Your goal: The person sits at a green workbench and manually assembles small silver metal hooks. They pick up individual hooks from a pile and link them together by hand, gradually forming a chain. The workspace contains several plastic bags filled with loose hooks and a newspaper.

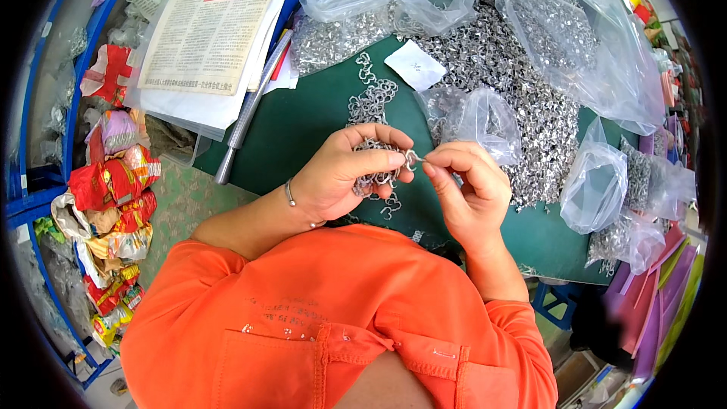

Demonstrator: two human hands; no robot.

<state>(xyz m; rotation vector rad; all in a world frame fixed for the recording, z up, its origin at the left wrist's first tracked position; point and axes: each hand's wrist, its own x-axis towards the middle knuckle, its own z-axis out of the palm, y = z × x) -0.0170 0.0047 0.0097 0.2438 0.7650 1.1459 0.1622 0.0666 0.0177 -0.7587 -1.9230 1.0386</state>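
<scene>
Your work surface is the green table [303, 110], extending beyond both hands. The heap of loose metal pieces [541, 144] covers the area beyond and to the right of your right hand [473, 189]; judged by its spread, most of the stock is left to handle. The large clear bag [598, 45] lies farther beyond that hand, toward the right, with more metal showing through its film. The newspaper [216, 38] lies beyond and to the left of your left hand [333, 170]. Just beyond your right fingers, the small clear bag [492, 125] rests against the heap. The paper slip [415, 66] lies farther out, between the lines of your two hands. The linked strand [371, 102] lies on the table directly beyond your left hand; this appears to be the portion already joined. Your left hand is curled around the metal bunch [376, 179], which seems to be part of the same work, and a short end shows below its fingers. Your right thumb and index finger are pinched together on the small metal link [413, 159], held at the left fingertips. Fingertips partly cover this link, so whether it is already hooked to its neighbour cannot be told.
</scene>
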